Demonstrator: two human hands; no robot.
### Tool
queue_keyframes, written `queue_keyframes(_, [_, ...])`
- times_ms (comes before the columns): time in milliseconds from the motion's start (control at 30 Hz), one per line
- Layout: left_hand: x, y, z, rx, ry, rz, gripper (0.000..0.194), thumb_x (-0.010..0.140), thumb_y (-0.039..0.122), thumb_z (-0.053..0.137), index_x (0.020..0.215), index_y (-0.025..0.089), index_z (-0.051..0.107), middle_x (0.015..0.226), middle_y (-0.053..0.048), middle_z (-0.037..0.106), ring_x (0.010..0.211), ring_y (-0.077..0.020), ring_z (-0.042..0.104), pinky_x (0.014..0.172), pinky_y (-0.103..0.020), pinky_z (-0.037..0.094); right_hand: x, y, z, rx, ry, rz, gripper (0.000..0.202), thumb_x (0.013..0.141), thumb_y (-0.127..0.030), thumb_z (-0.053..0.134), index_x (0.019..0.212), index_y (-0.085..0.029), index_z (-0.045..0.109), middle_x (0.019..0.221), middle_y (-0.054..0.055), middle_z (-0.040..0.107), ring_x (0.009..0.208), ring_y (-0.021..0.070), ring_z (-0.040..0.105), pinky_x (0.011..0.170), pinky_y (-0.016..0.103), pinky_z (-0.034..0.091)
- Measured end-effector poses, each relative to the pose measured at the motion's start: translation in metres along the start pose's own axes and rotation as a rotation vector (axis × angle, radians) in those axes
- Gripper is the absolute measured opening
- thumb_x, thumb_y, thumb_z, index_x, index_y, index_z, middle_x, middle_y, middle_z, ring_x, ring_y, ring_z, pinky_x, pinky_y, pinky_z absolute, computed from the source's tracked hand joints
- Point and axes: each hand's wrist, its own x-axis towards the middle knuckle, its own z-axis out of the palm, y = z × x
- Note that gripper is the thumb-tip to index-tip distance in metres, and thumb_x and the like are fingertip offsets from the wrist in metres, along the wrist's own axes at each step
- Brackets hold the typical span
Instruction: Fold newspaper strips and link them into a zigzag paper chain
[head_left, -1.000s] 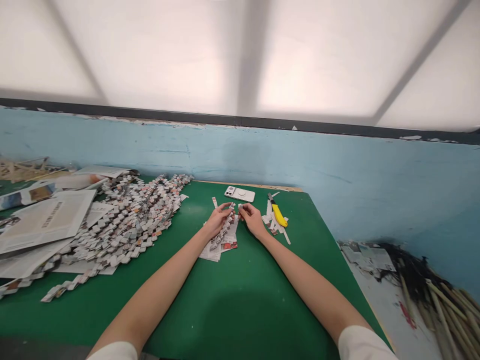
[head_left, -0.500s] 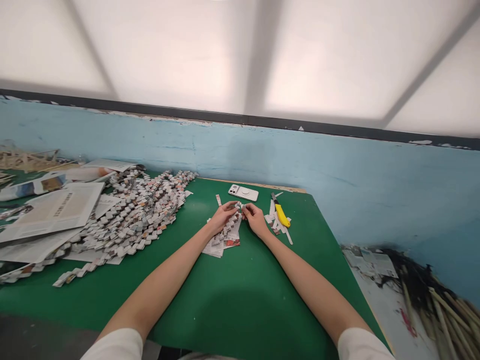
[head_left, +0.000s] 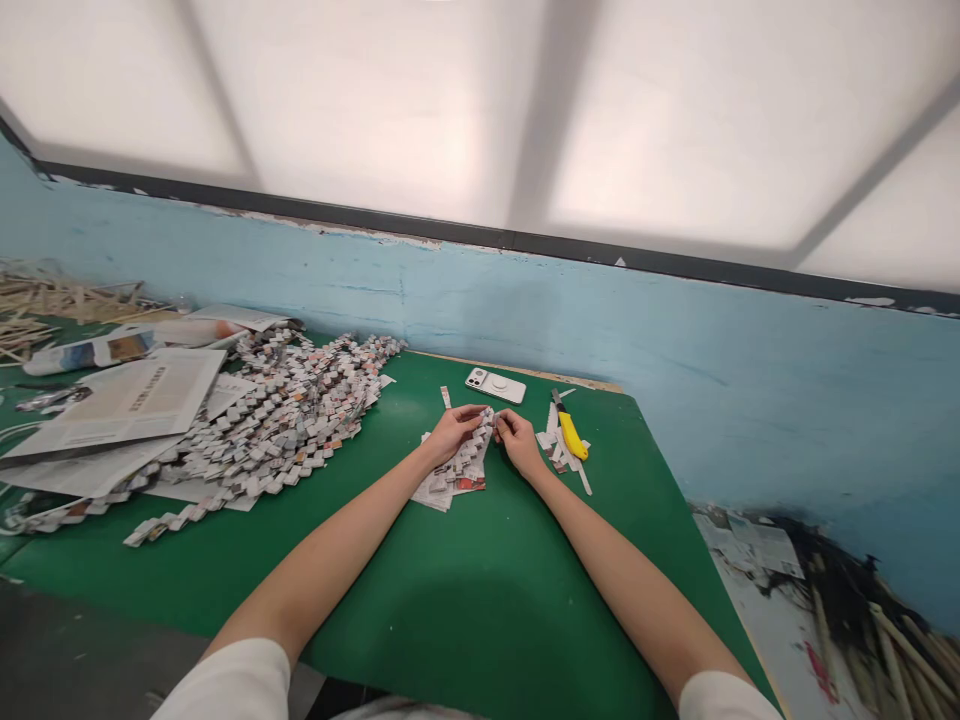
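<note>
My left hand (head_left: 454,433) is closed on a zigzag chain of folded newspaper (head_left: 471,453), its fingers pinching near the chain's upper end. Facing it, my right hand (head_left: 516,440) has thumb and fingers pressed together at that same end; the small paper piece there is mostly hidden by the fingertips. Below the left hand, loose newspaper sheets (head_left: 435,497) lie flat on the green table (head_left: 480,580), and the chain hangs over them. A single paper strip (head_left: 445,397) lies just beyond the left hand.
Behind my hands lies a white phone (head_left: 495,385). A yellow-handled knife (head_left: 572,436) rests on paper scraps (head_left: 585,478) to the right. A large heap of folded-paper chains (head_left: 285,420) and newspaper sheets (head_left: 150,400) covers the left side. Sticks (head_left: 892,640) lie beyond the table's right edge.
The view has turned slightly left, so everything sits a bit further right. Both hands stay together at the chain's end, which now shows more plainly between them.
</note>
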Motion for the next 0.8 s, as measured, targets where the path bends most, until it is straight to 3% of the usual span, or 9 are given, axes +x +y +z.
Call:
queue_keyframes(533, [0.0003, -0.0013, -0.0017, 0.093, -0.041, 0.001, 0.044, 0.071, 0.032, 0.086, 0.110, 0.014, 0.075, 0.103, -0.011, 0.073, 0.080, -0.0158, 0.064, 0.075, -0.029, 0.049, 0.0016, 0.0029, -0.0031, -0.014, 0.039, 0.003, 0.040, 0.096, -0.056, 0.050, 0.073, -0.023, 0.049, 0.062, -0.002, 0.040, 0.058, 0.0157, 0.036, 0.058, 0.028, 0.031])
queue_keyframes(800, [-0.0031, 0.0033, 0.0014, 0.219, -0.069, 0.014, 0.042, 0.074, 0.037, 0.082, 0.110, 0.014, 0.075, 0.089, -0.008, 0.070, 0.069, -0.0139, 0.056, 0.066, -0.029, 0.044, 0.0009, 0.0033, -0.0057, -0.057, 0.053, -0.020, 0.041, 0.094, -0.055, 0.050, 0.070, -0.023, 0.046, 0.062, -0.002, 0.037, 0.059, 0.0160, 0.033, 0.058, 0.028, 0.029])
